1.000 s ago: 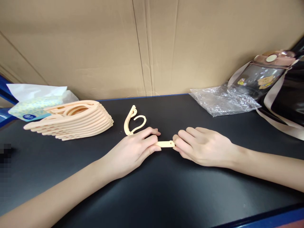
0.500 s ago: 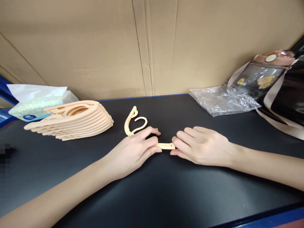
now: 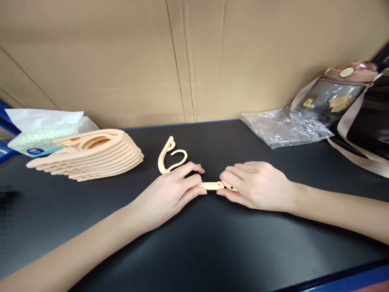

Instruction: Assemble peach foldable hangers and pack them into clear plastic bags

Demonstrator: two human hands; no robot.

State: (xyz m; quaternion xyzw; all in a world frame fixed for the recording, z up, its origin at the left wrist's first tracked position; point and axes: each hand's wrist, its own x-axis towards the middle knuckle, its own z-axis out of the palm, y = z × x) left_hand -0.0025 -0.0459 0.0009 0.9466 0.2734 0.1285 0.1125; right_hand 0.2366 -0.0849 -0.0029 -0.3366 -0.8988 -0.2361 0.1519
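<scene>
A cream plastic hanger arm (image 3: 211, 185) lies low over the table between my hands, its holed end pointing right. My left hand (image 3: 178, 190) pinches it between thumb and fingers, with the index finger stretched out above. Bent over the table, my right hand (image 3: 257, 184) has its fingers closed around a second cream hanger arm (image 3: 229, 186), of which only a short holed end shows. The two ends meet or nearly meet. Just beyond my left hand lies a cream hanger hook (image 3: 180, 157) with a curved arm; its lower end is partly covered by that hand.
A stack of cream folded hangers (image 3: 91, 156) stands at the left, before a tissue pack (image 3: 42, 136). Crumpled clear plastic bag (image 3: 282, 127) and a strapped drinking bottle (image 3: 331, 97) are at the back right. Cardboard (image 3: 127, 61) walls off the far edge of the black table (image 3: 197, 251).
The second arm's holed end now shows at my right fingertips, beside the first arm's end. My right hand has turned slightly; my left hand has barely moved.
</scene>
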